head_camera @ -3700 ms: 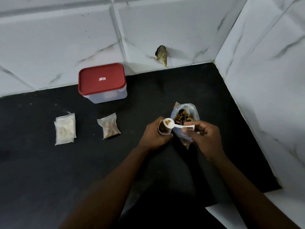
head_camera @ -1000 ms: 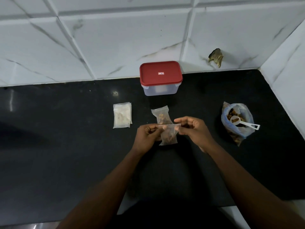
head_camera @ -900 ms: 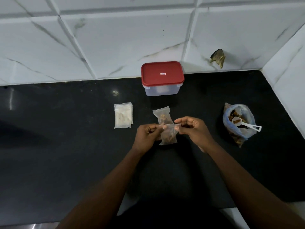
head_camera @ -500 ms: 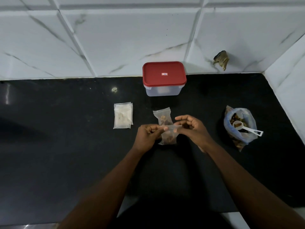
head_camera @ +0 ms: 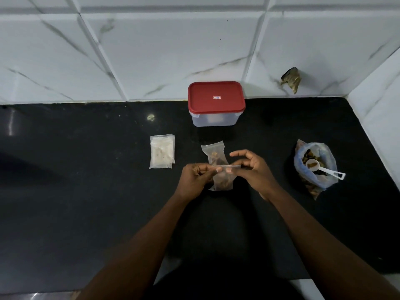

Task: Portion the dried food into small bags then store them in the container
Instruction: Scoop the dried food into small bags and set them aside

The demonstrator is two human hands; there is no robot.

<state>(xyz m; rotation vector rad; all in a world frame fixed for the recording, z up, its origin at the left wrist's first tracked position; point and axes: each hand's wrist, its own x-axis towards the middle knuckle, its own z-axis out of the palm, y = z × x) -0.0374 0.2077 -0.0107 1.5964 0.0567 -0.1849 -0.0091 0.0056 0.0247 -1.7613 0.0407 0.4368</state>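
Note:
My left hand (head_camera: 195,177) and my right hand (head_camera: 252,169) pinch the top strip of a small clear bag (head_camera: 224,180) that holds brown dried food, just above the black counter (head_camera: 86,202). Right behind it lies another filled small bag (head_camera: 214,153). A stack of flat small bags (head_camera: 162,154) lies to the left. The clear container with a red lid (head_camera: 216,102) stands shut at the back by the wall. On the right sits the blue bulk bag of dried food (head_camera: 316,169) with a white scoop (head_camera: 322,168) resting in it.
White marble-look tiles form the back wall (head_camera: 151,50) and the right wall (head_camera: 381,109), meeting in a corner. A brownish scrap (head_camera: 291,80) sticks to the back wall. The counter's front edge runs near the bottom of the view.
Earlier I was spooning food from the bulk bag into a small bag on the right. Since then the scoop went into the bulk bag and both hands moved to the middle, pinching the small bag's top.

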